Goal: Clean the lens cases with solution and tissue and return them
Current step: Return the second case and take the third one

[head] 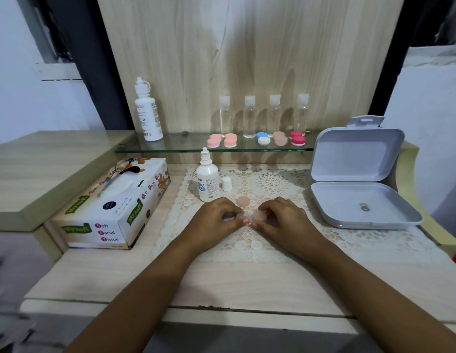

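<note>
A pale peach lens case lies on the lace mat between my hands. My left hand pinches its left, uncapped end. My right hand grips the peach cap on its right end. A loose peach cap rests on the mat just behind them. The small solution bottle stands uncapped at the mat's left, with its white cap beside it. The tissue box sits to the left. Several more lens cases in pink, blue-white, peach and red line the glass shelf.
A tall white bottle and several clear small bottles stand on the shelf. An open grey plastic box lies at the right, holding a small metal piece. The wooden back panel rises behind. The table's front edge is near me.
</note>
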`<state>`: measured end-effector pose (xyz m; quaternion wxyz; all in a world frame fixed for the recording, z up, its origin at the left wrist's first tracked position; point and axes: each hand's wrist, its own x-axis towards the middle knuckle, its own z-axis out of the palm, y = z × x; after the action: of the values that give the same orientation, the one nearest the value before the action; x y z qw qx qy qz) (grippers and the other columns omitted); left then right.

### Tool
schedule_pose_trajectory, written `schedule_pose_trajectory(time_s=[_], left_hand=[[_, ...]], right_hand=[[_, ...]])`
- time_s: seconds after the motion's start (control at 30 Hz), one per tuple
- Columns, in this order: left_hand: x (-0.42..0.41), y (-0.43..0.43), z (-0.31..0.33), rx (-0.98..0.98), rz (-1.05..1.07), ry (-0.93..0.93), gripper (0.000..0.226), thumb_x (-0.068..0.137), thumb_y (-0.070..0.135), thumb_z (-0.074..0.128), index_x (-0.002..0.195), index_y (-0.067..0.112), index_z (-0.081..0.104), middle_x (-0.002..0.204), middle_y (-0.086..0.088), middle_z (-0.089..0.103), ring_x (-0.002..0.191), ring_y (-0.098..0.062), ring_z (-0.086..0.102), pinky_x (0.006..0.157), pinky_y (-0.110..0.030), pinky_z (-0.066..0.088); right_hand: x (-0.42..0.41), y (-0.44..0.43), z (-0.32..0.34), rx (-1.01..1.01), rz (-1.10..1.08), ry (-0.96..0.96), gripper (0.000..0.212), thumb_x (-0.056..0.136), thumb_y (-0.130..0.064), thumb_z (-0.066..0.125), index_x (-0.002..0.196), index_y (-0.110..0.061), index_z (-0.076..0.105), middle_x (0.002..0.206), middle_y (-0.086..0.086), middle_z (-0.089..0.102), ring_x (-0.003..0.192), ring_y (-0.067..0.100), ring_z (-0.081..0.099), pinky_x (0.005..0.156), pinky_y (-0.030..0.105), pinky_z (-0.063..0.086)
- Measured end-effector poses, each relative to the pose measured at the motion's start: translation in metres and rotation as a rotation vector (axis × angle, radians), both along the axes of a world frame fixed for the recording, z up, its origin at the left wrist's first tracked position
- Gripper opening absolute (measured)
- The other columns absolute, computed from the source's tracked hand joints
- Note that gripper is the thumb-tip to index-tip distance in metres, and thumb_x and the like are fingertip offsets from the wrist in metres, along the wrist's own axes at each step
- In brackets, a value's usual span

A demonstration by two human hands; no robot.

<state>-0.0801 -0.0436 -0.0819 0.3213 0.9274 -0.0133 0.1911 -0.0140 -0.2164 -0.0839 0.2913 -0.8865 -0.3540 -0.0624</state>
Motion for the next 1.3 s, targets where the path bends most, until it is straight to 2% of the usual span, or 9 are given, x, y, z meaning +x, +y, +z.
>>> schedule_pose_trajectory(time_s=[0.13,0.33,0.57,0.67,0.87,0.97,1.07,1.17,1.3], left_hand=[[0.0004,-0.0003,-0.0009,0.019,-0.018,-0.013,0.025,0.082,0.030,0.069,0.100,0.013,0.072,0.096,0.009,0.062,0.081,0.009,0.053,0.071,-0.001,0.034],[0.0003,-0.0010,-0.0010,0.059,-0.024,-0.032,0.026,0.083,0.027,0.069,0.103,0.010,0.072,0.100,0.003,0.064,0.083,0.000,0.053,0.072,-0.001,0.033],[0.0003,-0.0009,-0.0017,0.037,-0.020,-0.036,0.027,0.082,0.027,0.070,0.104,0.010,0.072,0.096,0.007,0.062,0.077,0.006,0.051,0.070,0.001,0.032],[0.0004,-0.0008,-0.0013,0.031,-0.020,-0.036,0.028,0.082,0.026,0.070,0.104,0.010,0.071,0.094,0.008,0.060,0.077,0.007,0.052,0.070,0.000,0.033],[0.0003,0.0002,-0.0014,0.038,-0.019,-0.025,0.028,0.083,0.030,0.069,0.105,0.013,0.071,0.095,0.012,0.058,0.080,0.006,0.052,0.071,-0.001,0.034],[0.0004,0.0003,-0.0011,0.043,-0.017,-0.024,0.029,0.083,0.030,0.069,0.106,0.013,0.071,0.095,0.013,0.058,0.082,0.004,0.052,0.071,0.000,0.034],[0.0009,-0.0001,-0.0012,0.029,-0.017,-0.023,0.028,0.082,0.029,0.069,0.105,0.012,0.071,0.094,0.011,0.059,0.081,0.004,0.052,0.071,0.000,0.034],[0.0005,-0.0010,-0.0012,0.017,-0.017,-0.021,0.027,0.082,0.028,0.070,0.104,0.012,0.072,0.094,0.010,0.059,0.080,0.003,0.052,0.070,-0.001,0.034],[-0.0005,-0.0009,-0.0011,0.003,-0.017,-0.020,0.026,0.082,0.027,0.070,0.103,0.012,0.072,0.097,0.007,0.062,0.081,0.005,0.053,0.071,-0.001,0.035]], right_hand=[[0.0018,0.0014,0.0000,0.047,0.035,0.000,0.027,0.080,-0.040,0.067,0.096,-0.018,0.063,0.089,-0.010,0.053,0.094,0.013,0.047,0.088,0.041,0.042],[0.0045,-0.0005,-0.0009,0.064,0.119,-0.045,0.020,0.083,-0.032,0.066,0.098,-0.018,0.065,0.088,-0.014,0.049,0.088,0.009,0.044,0.085,0.039,0.044],[0.0016,-0.0031,-0.0008,0.027,0.162,0.034,0.036,0.085,-0.030,0.053,0.120,-0.022,0.061,0.108,-0.008,0.053,0.108,0.014,0.050,0.094,0.045,0.041],[0.0013,-0.0020,-0.0010,0.059,0.132,0.058,0.043,0.085,-0.029,0.061,0.128,-0.023,0.055,0.107,-0.011,0.046,0.107,0.010,0.050,0.099,0.044,0.038],[0.0022,-0.0007,0.0018,0.098,0.094,0.022,0.037,0.083,-0.032,0.066,0.118,-0.022,0.059,0.094,-0.010,0.052,0.092,0.008,0.049,0.088,0.027,0.041],[0.0029,-0.0044,0.0030,0.110,0.118,0.041,0.034,0.084,-0.028,0.066,0.117,-0.023,0.060,0.102,-0.006,0.060,0.094,0.009,0.055,0.082,0.018,0.040],[0.0032,-0.0055,0.0044,0.128,0.150,0.084,0.032,0.086,-0.020,0.061,0.118,-0.023,0.060,0.110,-0.005,0.063,0.101,0.009,0.057,0.089,0.020,0.041],[0.0032,-0.0032,0.0027,0.090,0.169,0.060,0.036,0.083,-0.022,0.062,0.119,-0.025,0.058,0.110,-0.008,0.053,0.107,0.011,0.052,0.096,0.033,0.042],[0.0054,0.0002,0.0054,0.081,0.118,0.031,0.045,0.078,-0.035,0.070,0.119,-0.025,0.054,0.097,-0.007,0.046,0.093,0.009,0.047,0.080,0.022,0.039]])
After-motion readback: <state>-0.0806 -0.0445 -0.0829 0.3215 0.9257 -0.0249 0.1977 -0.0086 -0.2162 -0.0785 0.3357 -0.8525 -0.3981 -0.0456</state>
